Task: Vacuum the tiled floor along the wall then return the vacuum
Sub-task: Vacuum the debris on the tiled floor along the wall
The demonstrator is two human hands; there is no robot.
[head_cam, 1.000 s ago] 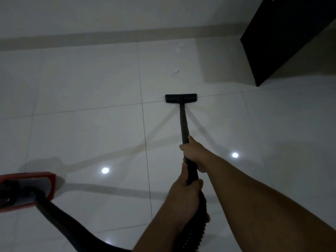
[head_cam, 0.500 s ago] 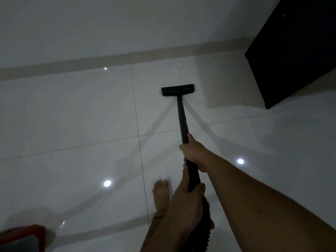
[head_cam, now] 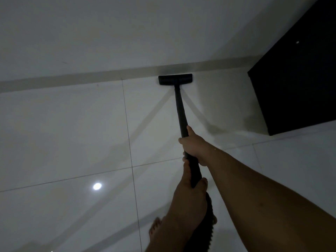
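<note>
Two hands are clenched around the black vacuum wand [head_cam: 180,110] at centre frame: the right hand [head_cam: 195,144] higher on the tube, the left hand [head_cam: 190,195] lower, where the ribbed hose [head_cam: 207,226] begins. The floor head [head_cam: 175,79] is pressed against the skirting [head_cam: 72,80] in the upper middle, beside a dark cabinet [head_cam: 298,73] at upper right. The wall edge is judged only reached at one spot; the run along it and the vacuum's return are left.

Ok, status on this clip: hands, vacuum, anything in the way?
Right hand and left hand both gripping the vacuum wand. Floor head against the skirting. Dark cabinet close on the right.
</note>
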